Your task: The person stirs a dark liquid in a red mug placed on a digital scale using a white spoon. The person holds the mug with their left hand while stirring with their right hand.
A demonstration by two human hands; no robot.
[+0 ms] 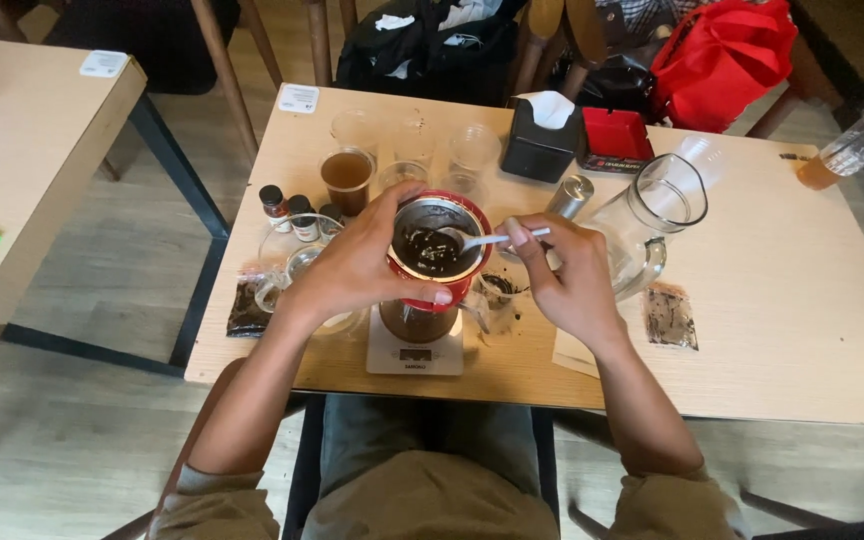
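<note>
Before you stands a light wooden table (772, 300). On it rest a small white scale (414, 355), three little brown bottles (300, 212), a cup of brown liquid (347, 180), empty clear cups (474, 148), a black tissue box (544, 138), a glass pitcher (652, 215) and two dark sachets (670, 318).

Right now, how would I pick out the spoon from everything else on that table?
Start at the wooden table and find the small white scale at its near edge. On it stands a red-rimmed dripper full of dark wet grounds, steadied by the left hand. The spoon is the pale one dipping into those grounds, pinched by the right hand; no other utensil is in sight.
</note>
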